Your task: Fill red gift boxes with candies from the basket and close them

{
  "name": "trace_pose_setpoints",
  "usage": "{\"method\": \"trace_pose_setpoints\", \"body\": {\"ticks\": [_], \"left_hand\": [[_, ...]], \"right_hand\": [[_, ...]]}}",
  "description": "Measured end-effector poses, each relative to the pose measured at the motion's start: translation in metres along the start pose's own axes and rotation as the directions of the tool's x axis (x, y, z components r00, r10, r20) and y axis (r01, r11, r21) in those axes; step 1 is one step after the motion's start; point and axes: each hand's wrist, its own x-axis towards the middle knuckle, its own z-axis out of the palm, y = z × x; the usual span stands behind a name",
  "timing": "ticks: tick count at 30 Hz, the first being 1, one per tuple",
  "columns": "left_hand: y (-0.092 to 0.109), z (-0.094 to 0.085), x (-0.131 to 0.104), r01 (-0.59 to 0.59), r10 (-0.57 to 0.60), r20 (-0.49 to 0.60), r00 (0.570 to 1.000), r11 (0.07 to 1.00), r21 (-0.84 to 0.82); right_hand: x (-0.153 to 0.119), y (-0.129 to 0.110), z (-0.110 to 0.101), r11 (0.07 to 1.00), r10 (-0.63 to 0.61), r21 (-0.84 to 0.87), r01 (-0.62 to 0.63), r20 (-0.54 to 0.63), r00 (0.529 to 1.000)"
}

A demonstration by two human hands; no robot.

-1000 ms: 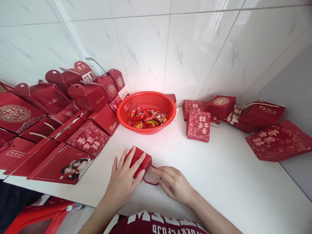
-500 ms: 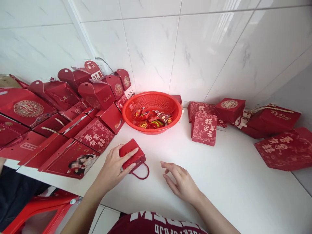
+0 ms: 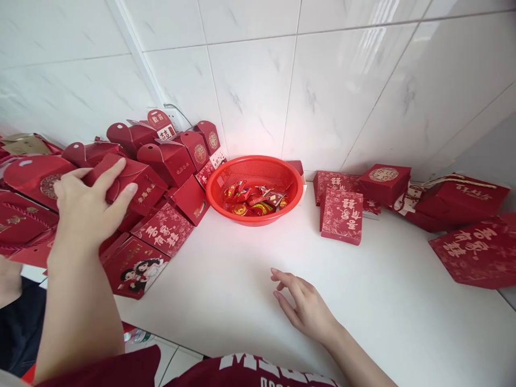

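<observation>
My left hand [image 3: 91, 201] is over the pile at the left, its thumb and fingers spread across a small red gift box [image 3: 131, 180] with gold characters on its side. My palm hides part of that box. More red gift boxes [image 3: 167, 166] crowd around it, some with rounded handle flaps. My right hand [image 3: 304, 306] hovers low over the white tabletop with slightly curled fingers and holds nothing. Beyond it stands a red plastic basket [image 3: 215, 207] containing several wrapped sweets [image 3: 258, 201].
At the right, a flowered red box [image 3: 342, 215] leans among others, and a red gift bag [image 3: 479, 250] lies near the table's right end. A tiled wall [image 3: 250, 97] closes off the back. Another person's hand [image 3: 8, 282] shows at the left edge.
My left hand has moved left and up from the table to the pile, and the small corded red box is gone from the tabletop. My right hand has barely moved.
</observation>
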Motion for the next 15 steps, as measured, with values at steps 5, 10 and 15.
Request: {"method": "trace_pose_setpoints", "body": {"ticks": [5,10,15], "left_hand": [[-0.013,0.030,0.023,0.037,-0.025,0.159,0.987,0.996,-0.075],[-0.012,0.038,0.025,0.045,-0.032,0.155,0.987,0.996,-0.081],[-0.017,0.032,0.034,0.098,-0.082,0.205,0.975,0.993,-0.067]], "right_hand": [[0.003,0.001,-0.003,1.000,-0.001,-0.029,0.000,-0.017,1.000],[0.002,0.001,-0.004,1.000,0.001,-0.027,-0.001,-0.016,1.000],[0.001,0.001,-0.002,1.000,-0.001,-0.013,0.002,0.013,1.000]]}}
